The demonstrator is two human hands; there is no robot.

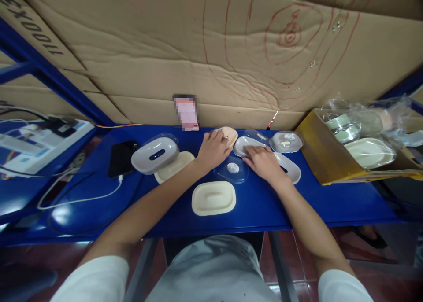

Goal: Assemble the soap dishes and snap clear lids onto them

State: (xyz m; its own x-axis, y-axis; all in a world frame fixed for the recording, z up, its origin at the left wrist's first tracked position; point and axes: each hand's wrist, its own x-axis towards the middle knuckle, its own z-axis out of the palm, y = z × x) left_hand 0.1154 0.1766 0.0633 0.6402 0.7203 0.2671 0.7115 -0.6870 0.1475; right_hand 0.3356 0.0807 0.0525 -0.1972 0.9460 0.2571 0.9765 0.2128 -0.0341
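My left hand (pixel 214 150) is closed over a peach oval piece (pixel 231 134) near the back of the blue table. My right hand (pixel 264 162) grips a grey oval dish (pixel 243 145), with the fingers over its near side. Between and below the hands lies a clear plastic lid (pixel 228 175) with a round sticker. A second grey dish with a slot (pixel 295 172) is partly under my right wrist. Nearest to me rests a cream oval piece (pixel 213 198). Left of my left hand, a grey slotted dish (pixel 140 162) overlaps another cream piece (pixel 163 174).
At the back right are another clear lid (pixel 253 136) and a lidded container (pixel 287 142). An open yellow-brown box (pixel 313 148) holds wrapped dishes. A phone (pixel 187 112) leans on the cardboard; a black phone (pixel 121 159) and power strip (pixel 74 139) occupy the left.
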